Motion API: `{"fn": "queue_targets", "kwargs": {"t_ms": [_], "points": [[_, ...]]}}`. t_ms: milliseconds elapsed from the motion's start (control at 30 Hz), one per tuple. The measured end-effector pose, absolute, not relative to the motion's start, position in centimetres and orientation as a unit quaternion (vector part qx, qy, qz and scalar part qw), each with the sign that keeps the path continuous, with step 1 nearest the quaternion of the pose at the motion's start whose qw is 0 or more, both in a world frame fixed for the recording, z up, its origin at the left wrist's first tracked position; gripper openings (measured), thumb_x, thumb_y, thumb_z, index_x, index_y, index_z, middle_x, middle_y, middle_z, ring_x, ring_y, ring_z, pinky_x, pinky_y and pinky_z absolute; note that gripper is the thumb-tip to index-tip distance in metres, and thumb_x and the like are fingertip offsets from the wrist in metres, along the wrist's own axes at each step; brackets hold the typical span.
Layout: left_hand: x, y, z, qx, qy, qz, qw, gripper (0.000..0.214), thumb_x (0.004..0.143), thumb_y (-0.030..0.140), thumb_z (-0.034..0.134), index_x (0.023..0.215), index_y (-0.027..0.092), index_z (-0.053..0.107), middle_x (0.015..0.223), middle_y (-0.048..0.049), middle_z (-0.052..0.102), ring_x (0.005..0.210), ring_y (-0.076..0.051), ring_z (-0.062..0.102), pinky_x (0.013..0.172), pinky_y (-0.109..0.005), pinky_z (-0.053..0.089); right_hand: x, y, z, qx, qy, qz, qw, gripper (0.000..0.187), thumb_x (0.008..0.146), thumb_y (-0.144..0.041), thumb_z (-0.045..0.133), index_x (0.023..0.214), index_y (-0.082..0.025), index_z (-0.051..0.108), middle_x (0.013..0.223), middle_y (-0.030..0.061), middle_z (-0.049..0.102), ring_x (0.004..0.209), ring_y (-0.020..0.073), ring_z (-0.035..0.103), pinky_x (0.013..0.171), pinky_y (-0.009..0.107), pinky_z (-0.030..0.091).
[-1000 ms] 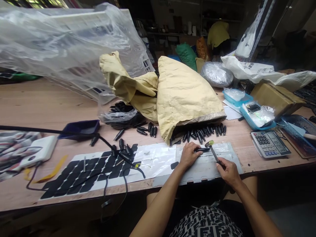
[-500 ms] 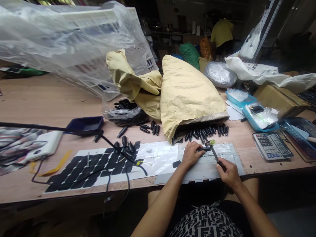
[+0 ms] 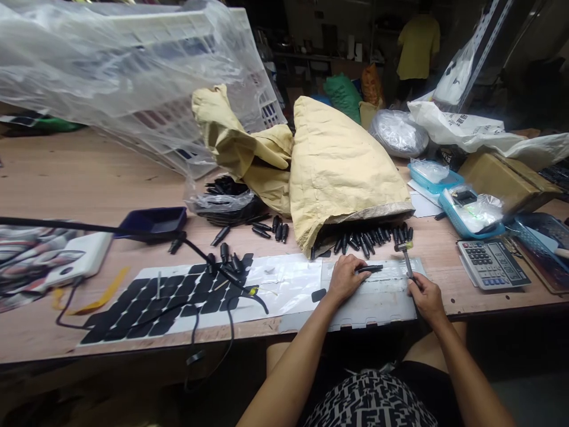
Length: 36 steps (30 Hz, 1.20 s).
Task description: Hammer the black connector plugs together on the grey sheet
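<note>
My left hand (image 3: 348, 276) is closed, pinning a small black plastic part (image 3: 370, 268) flat on a pale metal strip (image 3: 377, 296) at the table's front edge. My right hand (image 3: 425, 295) is closed on the handle of a small hammer (image 3: 405, 254). The hammer stands raised, its head up and to the right of the black part. Just beyond my hands, several more black parts (image 3: 373, 236) spill from the mouth of a tan paper sack (image 3: 342, 166).
A flexible solar panel (image 3: 178, 299) with black cables lies to the left. A dark blue tray (image 3: 153, 221), loose black parts (image 3: 273, 230) and a plastic-wrapped crate (image 3: 146, 77) sit behind. A calculator (image 3: 492, 263) and blue baskets (image 3: 471, 216) are at the right. A person in yellow (image 3: 416, 41) stands far back.
My right hand has lifted the hammer off the black part and swung it up and to the right. The left hand keeps holding the part. The person at the back has straightened up.
</note>
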<state>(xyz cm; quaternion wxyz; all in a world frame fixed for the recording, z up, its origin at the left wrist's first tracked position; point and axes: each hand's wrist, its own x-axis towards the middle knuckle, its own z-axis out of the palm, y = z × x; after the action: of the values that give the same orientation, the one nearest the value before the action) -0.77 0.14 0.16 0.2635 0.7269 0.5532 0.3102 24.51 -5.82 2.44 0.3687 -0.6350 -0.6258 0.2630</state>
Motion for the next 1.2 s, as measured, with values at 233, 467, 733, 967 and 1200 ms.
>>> {"fn": "queue_targets", "kwargs": {"t_ms": [233,467,733,967,1200], "points": [[-0.4,-3.7,1.6,0.709,0.513,0.352,0.332,0.017,0.091,0.033,0.058,0.101,0.022,0.066,0.095,-0.0048,0.062,0.094,-0.022,0.054,0.087,-0.035,0.043,24.9,-5.4,2.0,-0.617,-0.599,0.319,0.398,0.032,0.088,-0.039,0.056,0.104,-0.013,0.068,0.057,-0.0025,0.056,0.054,0.0158,0.055,0.055,0.025,0.046],[0.5,-13.4,1.9,0.749,0.33,0.198,0.54,0.021,0.092,0.039,0.057,0.105,0.025,0.068,0.098,-0.0016,0.069,0.09,-0.017,0.062,0.081,-0.025,0.045,24.8,-5.5,2.0,-0.628,-0.614,0.297,0.374,0.031,0.089,-0.04,0.054,0.102,-0.015,0.068,0.057,-0.0019,0.059,0.054,0.0164,0.057,0.057,0.025,0.047],[0.0,-13.9,-7.2,0.637,0.523,-0.005,0.567,0.045,0.087,0.043,0.056,0.128,0.025,0.061,0.131,-0.0077,0.064,0.123,-0.029,0.056,0.104,-0.039,0.042,24.6,-5.6,2.0,-0.627,-0.628,0.271,0.374,0.031,0.088,-0.039,0.055,0.101,-0.016,0.07,0.056,-0.0019,0.06,0.053,0.0168,0.058,0.057,0.024,0.048],[-0.1,-13.9,-2.8,0.722,0.422,-0.063,0.544,0.046,0.08,0.043,0.063,0.123,0.026,0.067,0.123,-0.0082,0.068,0.116,-0.032,0.061,0.098,-0.041,0.046,24.7,-5.6,1.9,-0.627,-0.635,0.263,0.366,0.029,0.088,-0.037,0.055,0.1,-0.016,0.07,0.057,-0.0016,0.06,0.054,0.0169,0.059,0.058,0.024,0.048],[-2.1,-6.9,6.1,0.68,0.379,0.172,0.603,0.036,0.09,0.05,0.055,0.105,0.022,0.071,0.095,-0.0024,0.072,0.082,-0.018,0.065,0.073,-0.027,0.05,24.6,-5.6,1.9,-0.627,-0.637,0.263,0.363,0.029,0.088,-0.037,0.055,0.101,-0.016,0.07,0.06,-0.0003,0.063,0.056,0.0171,0.06,0.057,0.024,0.048]]}}
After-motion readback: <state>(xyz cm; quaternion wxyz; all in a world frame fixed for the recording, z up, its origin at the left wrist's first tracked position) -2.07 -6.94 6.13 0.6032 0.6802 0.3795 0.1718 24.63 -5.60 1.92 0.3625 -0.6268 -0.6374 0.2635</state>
